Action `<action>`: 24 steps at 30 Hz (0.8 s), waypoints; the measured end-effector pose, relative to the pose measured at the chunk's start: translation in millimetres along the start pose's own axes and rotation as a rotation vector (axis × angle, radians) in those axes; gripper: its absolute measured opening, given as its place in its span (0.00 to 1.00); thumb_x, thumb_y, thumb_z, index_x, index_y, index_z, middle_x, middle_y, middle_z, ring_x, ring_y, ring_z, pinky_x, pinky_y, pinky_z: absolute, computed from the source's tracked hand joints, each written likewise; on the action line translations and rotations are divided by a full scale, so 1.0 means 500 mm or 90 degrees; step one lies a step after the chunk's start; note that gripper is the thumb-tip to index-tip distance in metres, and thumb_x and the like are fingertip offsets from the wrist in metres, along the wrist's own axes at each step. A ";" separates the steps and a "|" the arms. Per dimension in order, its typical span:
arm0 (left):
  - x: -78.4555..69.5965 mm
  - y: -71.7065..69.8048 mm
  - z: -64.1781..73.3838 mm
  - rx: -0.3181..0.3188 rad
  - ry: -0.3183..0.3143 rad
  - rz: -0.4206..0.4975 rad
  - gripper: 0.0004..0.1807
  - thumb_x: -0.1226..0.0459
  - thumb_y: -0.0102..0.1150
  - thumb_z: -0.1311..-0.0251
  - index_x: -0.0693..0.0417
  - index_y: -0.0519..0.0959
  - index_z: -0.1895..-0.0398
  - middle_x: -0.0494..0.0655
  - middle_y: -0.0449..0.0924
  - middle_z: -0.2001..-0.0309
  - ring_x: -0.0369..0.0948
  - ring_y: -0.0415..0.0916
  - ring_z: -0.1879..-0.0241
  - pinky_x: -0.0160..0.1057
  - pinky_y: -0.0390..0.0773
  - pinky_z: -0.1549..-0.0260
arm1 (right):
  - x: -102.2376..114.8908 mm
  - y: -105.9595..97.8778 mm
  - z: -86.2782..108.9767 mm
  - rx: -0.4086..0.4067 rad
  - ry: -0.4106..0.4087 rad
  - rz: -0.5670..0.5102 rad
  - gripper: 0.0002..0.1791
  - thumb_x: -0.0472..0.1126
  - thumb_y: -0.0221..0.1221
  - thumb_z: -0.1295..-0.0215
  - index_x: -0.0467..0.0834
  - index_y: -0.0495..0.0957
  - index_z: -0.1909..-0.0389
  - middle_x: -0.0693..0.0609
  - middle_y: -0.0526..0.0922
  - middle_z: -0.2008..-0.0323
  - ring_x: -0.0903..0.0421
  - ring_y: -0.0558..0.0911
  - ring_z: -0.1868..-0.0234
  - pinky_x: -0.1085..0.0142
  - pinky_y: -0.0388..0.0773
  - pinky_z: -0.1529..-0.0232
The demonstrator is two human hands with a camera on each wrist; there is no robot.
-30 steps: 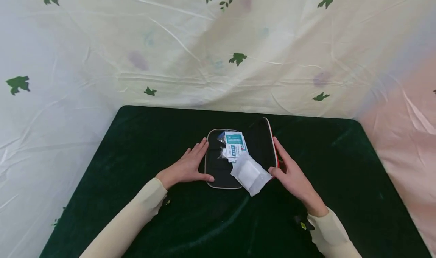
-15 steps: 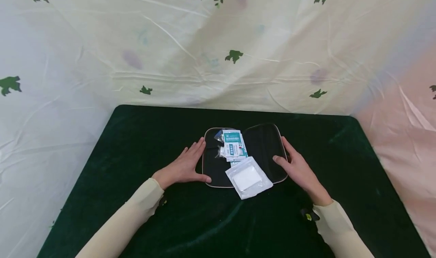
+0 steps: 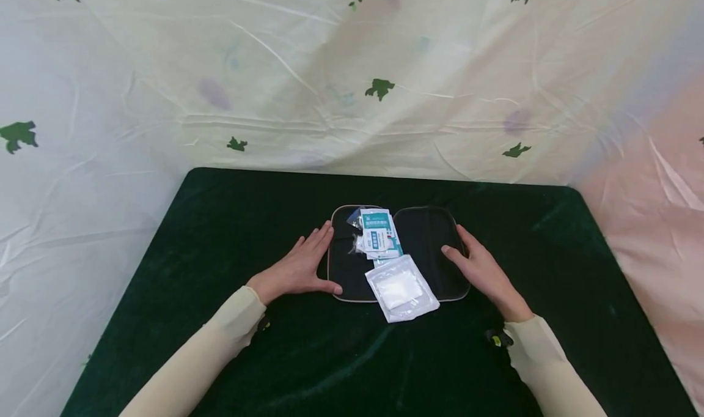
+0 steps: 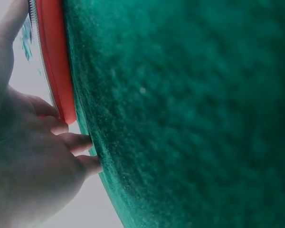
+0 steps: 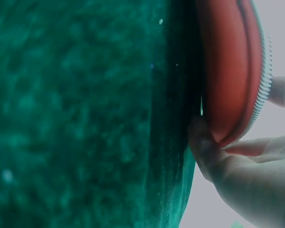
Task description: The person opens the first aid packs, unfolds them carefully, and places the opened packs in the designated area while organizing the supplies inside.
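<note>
A red zip case with a black lining lies unfolded in the head view. Teal-and-white packets and a small clear bag rest on its left half. A white gauze packet lies across the middle and overhangs the front edge. With fingers extended, my left hand touches the left side, its thumb at the near corner. My right hand holds the right half's edge, thumb on top. In the right wrist view, a fingertip reaches under the red shell.
Dark green velvety cloth covers the table beneath the case. Behind it hangs a pale curtain with green leaf prints, which also runs along both sides.
The case's right half has swung down to the right with my right hand, from raised to nearly flat. The gauze packet has settled flatter. My left hand has stayed at the left edge.
</note>
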State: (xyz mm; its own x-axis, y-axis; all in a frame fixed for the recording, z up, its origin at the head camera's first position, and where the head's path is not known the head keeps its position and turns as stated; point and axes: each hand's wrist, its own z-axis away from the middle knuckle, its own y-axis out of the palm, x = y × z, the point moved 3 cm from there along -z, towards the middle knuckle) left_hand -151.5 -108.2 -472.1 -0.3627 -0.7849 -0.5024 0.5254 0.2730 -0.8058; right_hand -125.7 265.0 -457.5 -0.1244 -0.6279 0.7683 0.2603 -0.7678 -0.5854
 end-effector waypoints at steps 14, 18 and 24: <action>-0.007 -0.006 0.003 0.001 -0.007 0.008 0.72 0.31 0.70 0.49 0.52 0.37 0.15 0.45 0.26 0.16 0.51 0.30 0.17 0.59 0.38 0.22 | 0.017 0.009 0.028 -0.151 -0.072 0.030 0.41 0.51 0.56 0.23 0.40 0.51 0.18 0.37 0.49 0.18 0.33 0.55 0.21 0.34 0.58 0.28; -0.005 -0.007 0.002 0.004 -0.012 0.005 0.72 0.31 0.70 0.49 0.52 0.37 0.15 0.45 0.26 0.16 0.51 0.30 0.17 0.58 0.37 0.22 | 0.036 0.031 0.042 -0.154 -0.121 0.022 0.37 0.51 0.59 0.23 0.41 0.60 0.21 0.38 0.62 0.22 0.36 0.67 0.26 0.37 0.66 0.31; -0.003 0.000 -0.001 0.004 -0.007 0.013 0.72 0.31 0.70 0.49 0.52 0.37 0.15 0.45 0.26 0.16 0.51 0.30 0.17 0.59 0.37 0.22 | 0.061 0.066 0.049 -0.099 -0.149 0.042 0.31 0.48 0.64 0.26 0.42 0.71 0.27 0.42 0.78 0.34 0.46 0.82 0.43 0.46 0.81 0.42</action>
State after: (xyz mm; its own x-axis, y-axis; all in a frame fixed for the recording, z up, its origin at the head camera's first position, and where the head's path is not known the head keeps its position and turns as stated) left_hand -151.3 -107.1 -471.5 -0.3439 -0.7849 -0.5155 0.5377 0.2854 -0.7933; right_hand -97.6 223.8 -447.1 0.1164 -0.6444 0.7558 0.1089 -0.7481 -0.6546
